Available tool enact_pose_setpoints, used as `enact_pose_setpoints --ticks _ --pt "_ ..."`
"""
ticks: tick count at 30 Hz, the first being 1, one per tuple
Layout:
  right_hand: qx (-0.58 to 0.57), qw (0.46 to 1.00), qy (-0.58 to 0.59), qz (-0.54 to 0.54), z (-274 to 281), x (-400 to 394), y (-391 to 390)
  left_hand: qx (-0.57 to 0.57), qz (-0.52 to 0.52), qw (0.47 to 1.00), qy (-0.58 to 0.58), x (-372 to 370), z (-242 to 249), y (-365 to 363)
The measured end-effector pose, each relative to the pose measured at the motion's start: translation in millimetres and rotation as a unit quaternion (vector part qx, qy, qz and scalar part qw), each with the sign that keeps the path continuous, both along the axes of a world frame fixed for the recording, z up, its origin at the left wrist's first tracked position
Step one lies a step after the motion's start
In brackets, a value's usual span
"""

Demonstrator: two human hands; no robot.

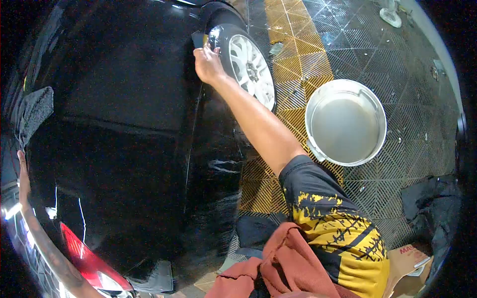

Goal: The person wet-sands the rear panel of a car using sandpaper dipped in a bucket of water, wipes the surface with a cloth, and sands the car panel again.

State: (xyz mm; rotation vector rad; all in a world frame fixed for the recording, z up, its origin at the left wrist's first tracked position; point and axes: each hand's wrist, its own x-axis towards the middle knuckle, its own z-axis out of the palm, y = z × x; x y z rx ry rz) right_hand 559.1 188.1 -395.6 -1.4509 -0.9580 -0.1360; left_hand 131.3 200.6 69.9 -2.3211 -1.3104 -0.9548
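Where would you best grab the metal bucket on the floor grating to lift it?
By its rim, from above. The bucket stands upright and open, with liquid inside, so a level lift matters. The wall nearest the person carries a small bracket, likely a handle mount, though no handle shows clearly. The right hand is up at the wheel arch; the rim is unobstructed.

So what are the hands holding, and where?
The right hand presses a small dark pad by its lower edge on the black car. The left hand holds nothing.
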Motion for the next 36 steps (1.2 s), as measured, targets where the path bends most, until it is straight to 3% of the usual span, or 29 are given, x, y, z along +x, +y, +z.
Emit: enact_pose_setpoints --ticks 3,5,6,7,9,11,13,15,17,19,22,23,25,27,28,29,31,33,34,36 --pt "-0.019 0.996 -0.066 -0.05 -22.6 -30.2 -7.9 0.001 0.002 1.0 -0.006 -2.8 -5.3 -4.2" --pt "0.124 0.99 0.047 0.049 -29.3 -49.8 -31.8 0.003 0.005 1.0 -0.007 -5.1 -8.7 -4.4" --pt "0.115 0.993 0.007 0.037 -27.0 -38.2 -25.9 0.007 0.005 1.0 -0.007 -6.8 -12.3 -5.8" --pt "0.029 0.997 -0.07 0.021 -23.7 -20.1 -19.5 0.006 0.008 1.0 0.001 -1.4 -9.2 -4.5" --pt "-0.051 0.996 -0.071 0.022 -0.5 8.7 -6.1 0.009 0.009 1.0 0.003 -1.9 -9.2 -7.6" --pt "-0.044 0.995 -0.093 -0.012 -3.3 -5.9 -4.6 0.011 0.007 1.0 0.002 -2.4 -10.8 -8.7" --pt "0.154 0.986 -0.009 0.057 -21.3 -48.1 -27.2 0.012 0.009 1.0 0.001 -4.1 -9.8 -9.0" --pt "0.141 0.983 0.011 0.115 -23.1 -49.2 -34.7 0.015 0.011 1.0 0.001 -6.3 -9.9 -9.5" --pt "0.105 0.987 -0.123 -0.012 -26.3 -10.4 3.8 0.02 0.01 1.0 0.002 -4.6 -7.9 -12.1" --pt "0.05 0.995 -0.088 0.015 1.4 28.5 13.8 0.022 0.01 1.0 0.005 -1.8 -6.7 -12.4" --pt "0.038 0.991 -0.128 0.02 -8.1 2.1 -7.4 0.03 0.006 1.0 -0.001 -5.0 -6.9 -13.5" --pt "0.072 0.987 -0.14 0.032 -20.9 -15.6 -16.7 0.032 0.007 0.999 -0.001 -3.6 -6.9 -11.5" --pt "0.176 0.98 -0.02 0.092 -27.2 -21.2 -17.9 0.034 0.01 0.999 0.0 -4.5 -5.8 -10.5" --pt "0.052 0.984 -0.168 -0.004 -16.3 16.9 8.2 0.039 0.009 0.999 0.0 -2.5 -4.9 -13.3" --pt "0.066 0.989 -0.131 -0.016 -5.5 39.7 34.1 0.04 0.008 0.999 0.001 -2.3 -4.6 -13.9" --pt "0.109 0.994 0.018 0.012 12.9 50.4 48.2 0.041 0.009 0.999 0.002 -1.1 -2.6 -12.2" --pt "0.021 0.993 -0.115 -0.018 9.8 48.3 39.5 0.041 0.011 0.999 0.0 -1.5 -4.7 -11.7" --pt "-0.018 0.988 -0.155 -0.003 -5.1 8.9 -0.2 0.04 0.013 0.999 0.001 2.2 -5.5 -10.1" --pt "0.155 0.983 0.005 0.098 -10.6 -13.6 -14.8 0.041 0.014 0.999 0.001 1.6 -5.3 -10.4" --pt "0.11 0.985 -0.132 -0.027 -17.7 6.6 15.0 0.044 0.017 0.999 0.006 4.4 -0.7 -11.3"
